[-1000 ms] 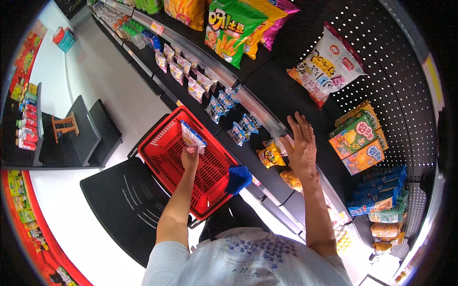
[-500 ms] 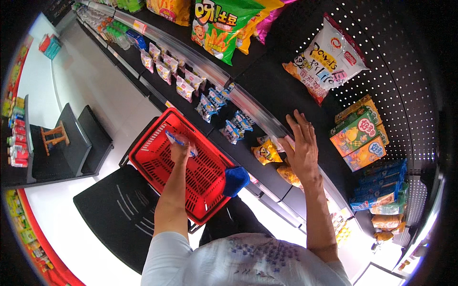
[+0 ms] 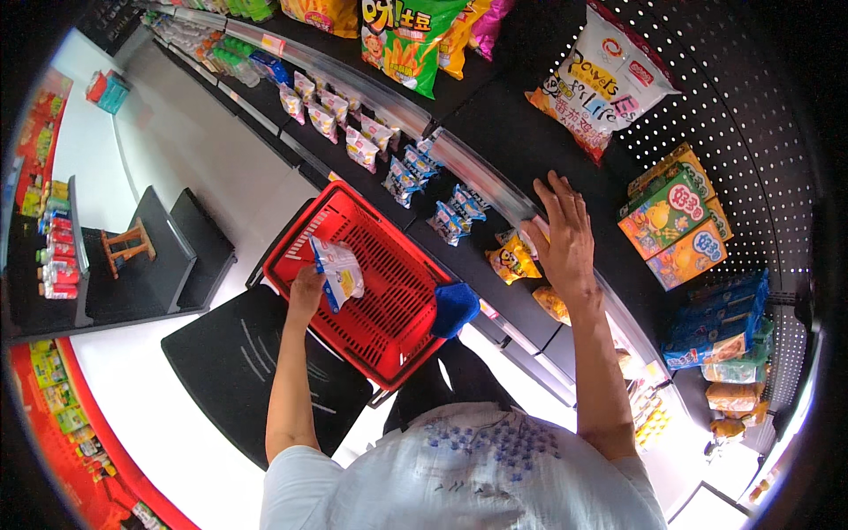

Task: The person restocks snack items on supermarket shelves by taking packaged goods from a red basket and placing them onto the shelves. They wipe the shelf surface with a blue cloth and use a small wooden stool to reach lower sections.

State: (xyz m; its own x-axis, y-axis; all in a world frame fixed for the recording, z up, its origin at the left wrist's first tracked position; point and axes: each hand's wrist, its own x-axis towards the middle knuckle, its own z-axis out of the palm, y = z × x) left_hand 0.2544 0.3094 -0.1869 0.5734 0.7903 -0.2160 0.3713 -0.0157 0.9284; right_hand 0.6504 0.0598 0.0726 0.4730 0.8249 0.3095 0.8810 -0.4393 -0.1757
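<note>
My left hand [image 3: 306, 295] is closed on a small white packet with a blue edge [image 3: 340, 268], held over the red shopping basket [image 3: 382, 346]. A dark blue pad [image 3: 456, 310] sits on the basket's rim at its right end. Fingers stretched out, my right hand [image 3: 568, 240] lies at the edge of the upper shelf with nothing in it. Below that hand, on the lower shelf, is a yellow snack bag [image 3: 511, 261]. Small blue packets [image 3: 459, 215] and pink-and-white packets [image 3: 362, 148] line the same shelf.
Large chip bags, one green [image 3: 402, 44] and one white and red [image 3: 608, 81], stand on the upper shelf beside snack boxes [image 3: 669, 208] and blue packs [image 3: 714, 329]. A black slab [image 3: 256, 371] lies left of the basket. Farther left stands a dark display unit [image 3: 141, 274].
My left hand has moved left and slightly down, and more of the packet now shows. My right hand stays at the shelf edge. The whole view has shifted a little.
</note>
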